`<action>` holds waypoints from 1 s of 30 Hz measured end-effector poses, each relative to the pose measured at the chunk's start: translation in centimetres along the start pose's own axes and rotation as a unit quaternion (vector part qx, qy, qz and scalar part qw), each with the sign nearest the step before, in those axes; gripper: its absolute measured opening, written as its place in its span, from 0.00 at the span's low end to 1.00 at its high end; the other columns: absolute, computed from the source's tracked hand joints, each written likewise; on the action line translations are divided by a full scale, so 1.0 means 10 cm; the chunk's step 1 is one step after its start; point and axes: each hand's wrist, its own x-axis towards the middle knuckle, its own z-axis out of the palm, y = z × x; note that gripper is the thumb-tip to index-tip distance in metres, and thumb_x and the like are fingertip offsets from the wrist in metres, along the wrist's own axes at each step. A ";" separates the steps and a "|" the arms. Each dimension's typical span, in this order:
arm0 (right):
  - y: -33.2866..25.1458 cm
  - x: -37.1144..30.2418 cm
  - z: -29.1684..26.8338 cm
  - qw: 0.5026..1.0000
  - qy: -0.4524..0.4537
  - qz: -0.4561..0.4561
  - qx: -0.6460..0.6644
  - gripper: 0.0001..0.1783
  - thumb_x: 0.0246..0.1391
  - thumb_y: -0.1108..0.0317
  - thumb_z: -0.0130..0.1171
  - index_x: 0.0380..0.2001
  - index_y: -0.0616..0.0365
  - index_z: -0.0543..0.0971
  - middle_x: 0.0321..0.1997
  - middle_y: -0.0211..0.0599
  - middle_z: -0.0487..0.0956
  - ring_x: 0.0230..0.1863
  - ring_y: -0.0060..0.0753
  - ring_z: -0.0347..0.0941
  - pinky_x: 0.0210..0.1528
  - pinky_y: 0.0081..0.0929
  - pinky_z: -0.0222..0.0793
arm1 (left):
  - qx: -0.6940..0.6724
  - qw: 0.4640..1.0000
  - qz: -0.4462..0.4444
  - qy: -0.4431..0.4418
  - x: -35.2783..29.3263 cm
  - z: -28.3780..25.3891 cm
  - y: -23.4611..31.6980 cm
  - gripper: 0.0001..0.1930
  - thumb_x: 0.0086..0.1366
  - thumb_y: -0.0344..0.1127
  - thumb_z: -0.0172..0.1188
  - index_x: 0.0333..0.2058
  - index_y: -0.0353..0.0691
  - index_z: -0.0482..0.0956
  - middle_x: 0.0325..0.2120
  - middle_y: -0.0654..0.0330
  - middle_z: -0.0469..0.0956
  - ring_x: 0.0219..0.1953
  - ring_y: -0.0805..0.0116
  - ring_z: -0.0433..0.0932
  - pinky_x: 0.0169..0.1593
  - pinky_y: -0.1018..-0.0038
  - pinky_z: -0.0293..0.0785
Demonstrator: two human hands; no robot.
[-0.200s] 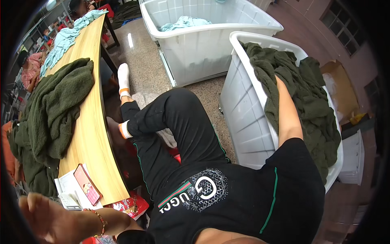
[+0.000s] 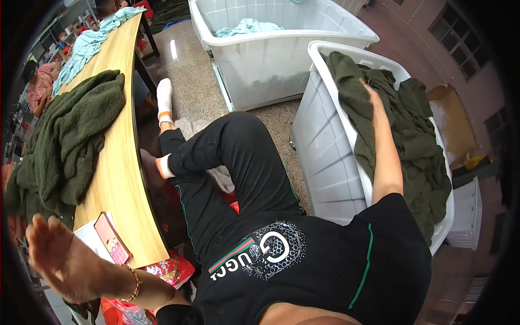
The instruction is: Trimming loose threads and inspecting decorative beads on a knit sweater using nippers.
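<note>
My left hand [image 2: 65, 260] is raised over the near left end of the wooden table [image 2: 127, 227], its palm up and fingers spread, with nothing in it. A bracelet [image 2: 135, 284] circles that wrist. On the right, my right hand [image 2: 372, 97] rests against dark green fleece cloth [image 2: 398, 130] heaped in a white wheeled bin [image 2: 330, 130]. Seen edge-on, its fingers look stretched out along the cloth, and I see no grip. A pile of similar green fleece [image 2: 76, 135] lies on the table, with a phone [image 2: 112, 238] in a red-pink case nearer me.
Another white bin [image 2: 260, 70] holds pale blue cloth [image 2: 249, 27]. More pale blue cloth [image 2: 81, 51] lies along the table's far side, where a person in pink [image 2: 43, 89] sits. A red plastic bag [image 2: 176, 268] is beside the table's near end.
My left hand has turned and its fingers have spread. My right hand, earlier buried among the green cloth, has moved up and shows more. The green pile on the table has shifted slightly.
</note>
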 end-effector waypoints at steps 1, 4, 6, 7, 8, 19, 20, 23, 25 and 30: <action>-0.20 0.08 0.03 0.999 -0.018 -0.035 0.029 0.25 0.60 0.54 0.59 0.53 0.62 0.78 0.50 0.40 0.82 0.49 0.39 0.80 0.53 0.34 0.75 | 0.016 1.000 -0.007 -0.013 0.03 -0.01 -0.13 0.18 0.69 0.36 0.48 0.46 0.26 0.79 0.48 0.43 0.78 0.56 0.49 0.75 0.55 0.61 0.66; -0.82 -0.27 1.03 0.955 -0.195 -0.002 0.221 0.23 0.60 0.57 0.57 0.53 0.61 0.77 0.53 0.45 0.81 0.51 0.42 0.80 0.57 0.42 0.75 | 0.074 0.992 -0.066 -0.076 -0.07 -0.01 -0.40 0.22 0.71 0.39 0.46 0.53 0.25 0.75 0.53 0.45 0.76 0.58 0.53 0.75 0.60 0.64 0.69; -1.23 -0.92 1.85 0.938 -0.234 -0.003 0.255 0.21 0.61 0.58 0.54 0.51 0.60 0.78 0.50 0.47 0.82 0.50 0.44 0.80 0.58 0.48 0.75 | 0.186 0.975 -0.120 -0.014 -0.19 0.01 -0.70 0.21 0.72 0.38 0.44 0.52 0.26 0.76 0.54 0.45 0.75 0.58 0.56 0.75 0.58 0.66 0.71; -1.22 -0.93 1.96 0.934 -0.241 -0.025 0.263 0.19 0.61 0.59 0.55 0.50 0.59 0.78 0.49 0.46 0.82 0.49 0.44 0.81 0.56 0.47 0.76 | 0.196 0.969 -0.143 -0.037 -0.21 0.24 -0.85 0.18 0.72 0.37 0.46 0.46 0.29 0.79 0.51 0.46 0.77 0.54 0.58 0.77 0.52 0.70 0.75; -1.22 -0.90 2.05 0.929 -0.248 -0.049 0.271 0.18 0.61 0.60 0.56 0.49 0.59 0.78 0.47 0.45 0.83 0.47 0.43 0.81 0.55 0.47 0.77 | 0.218 0.953 -0.199 -0.070 -0.19 0.37 -1.02 0.17 0.72 0.36 0.48 0.44 0.29 0.80 0.50 0.48 0.77 0.52 0.61 0.78 0.51 0.70 0.76; -0.94 -2.33 4.46 0.870 -0.462 -0.129 0.113 0.12 0.53 0.63 0.67 0.31 0.62 0.82 0.28 0.25 0.79 0.15 0.08 0.65 0.11 0.09 0.54 | -0.193 0.882 -0.420 -0.093 -0.96 0.47 -2.08 0.29 0.76 0.42 0.45 0.71 0.40 0.51 0.69 0.56 0.59 0.68 0.60 0.62 0.69 0.64 0.62; -0.89 -2.46 4.57 0.860 -0.491 -0.098 0.104 0.15 0.51 0.61 0.69 0.31 0.64 0.83 0.26 0.24 0.79 0.14 0.06 0.61 0.09 0.10 0.47 | -0.159 0.897 -0.405 -0.077 -0.99 0.44 -2.11 0.29 0.76 0.41 0.45 0.71 0.41 0.51 0.68 0.56 0.59 0.68 0.59 0.61 0.69 0.65 0.61; -0.74 -2.87 4.93 0.795 -0.595 -0.049 0.104 0.16 0.47 0.63 0.74 0.34 0.61 0.81 0.24 0.20 0.76 0.14 0.05 0.60 0.11 0.11 0.48 | -0.191 0.926 -0.274 -0.175 -0.81 0.26 -2.21 0.25 0.77 0.43 0.39 0.68 0.41 0.55 0.47 0.63 0.69 0.47 0.74 0.70 0.48 0.78 0.69; -0.60 -3.01 5.16 0.759 -0.637 -0.022 0.133 0.15 0.45 0.64 0.76 0.30 0.58 0.78 0.23 0.18 0.73 0.16 0.06 0.61 0.12 0.12 0.50 | -0.148 0.968 -0.203 0.016 -0.91 0.13 -1.98 0.25 0.77 0.45 0.37 0.67 0.40 0.54 0.46 0.63 0.68 0.45 0.76 0.69 0.49 0.79 0.66; -0.31 -3.08 5.34 0.745 -0.655 -0.003 0.125 0.13 0.48 0.64 0.74 0.31 0.56 0.80 0.22 0.17 0.72 0.16 0.07 0.61 0.13 0.13 0.52 | 0.271 0.929 -0.243 -0.064 -1.18 -0.44 -1.41 0.26 0.72 0.36 0.49 0.65 0.36 0.61 0.58 0.56 0.67 0.59 0.67 0.65 0.63 0.71 0.60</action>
